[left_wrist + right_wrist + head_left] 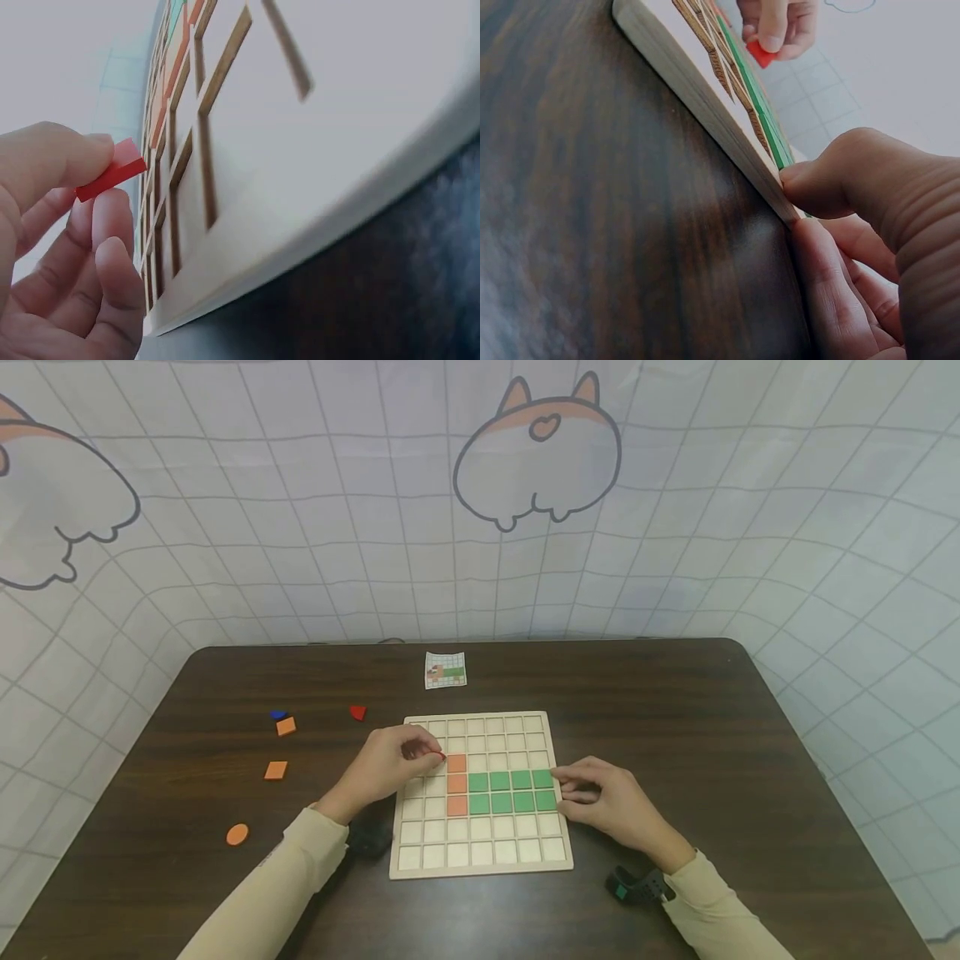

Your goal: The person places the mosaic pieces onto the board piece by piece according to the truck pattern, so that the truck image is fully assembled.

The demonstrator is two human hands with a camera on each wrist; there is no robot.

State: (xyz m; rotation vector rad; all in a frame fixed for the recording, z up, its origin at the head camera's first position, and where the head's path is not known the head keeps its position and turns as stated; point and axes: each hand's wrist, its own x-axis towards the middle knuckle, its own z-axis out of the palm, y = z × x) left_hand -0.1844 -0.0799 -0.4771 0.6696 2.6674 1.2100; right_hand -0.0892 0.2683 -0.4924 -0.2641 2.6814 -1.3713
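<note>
Left hand: the left hand (390, 768) hovered over the left part of the wooden grid board (480, 860), fingers curled, thumb and forefinger pinched together on a small red tile (111, 178).
Red tile: it was held flat and slightly tilted just above the board's cells, next to the top of the orange column; the head view showed only a red sliver at the fingertips (441, 756).
Right hand: the right hand (600, 802) rested on the tabletop (712, 735) at the board's right edge, fingers loosely bent and holding nothing; a fingertip (810, 184) pressed against the board's side wall.
Board: it lay flat near the middle of the tabletop, closer to the near edge.
Filled cells: three orange tiles (457, 784) stood in a column, and a two-row block of green tiles (512, 792) ran from it to the right edge; the other cells were bare wood.
Loose pieces, left of the board: two orange squares (276, 770), an orange disc (237, 834), a blue piece (278, 715) and a red piece (357, 712) lay apart on the tabletop.
Card: a small pattern card (446, 670) lay beyond the board's far edge.
Backdrop: a white gridded cloth (300, 527) with cartoon animals hung behind the tabletop.
</note>
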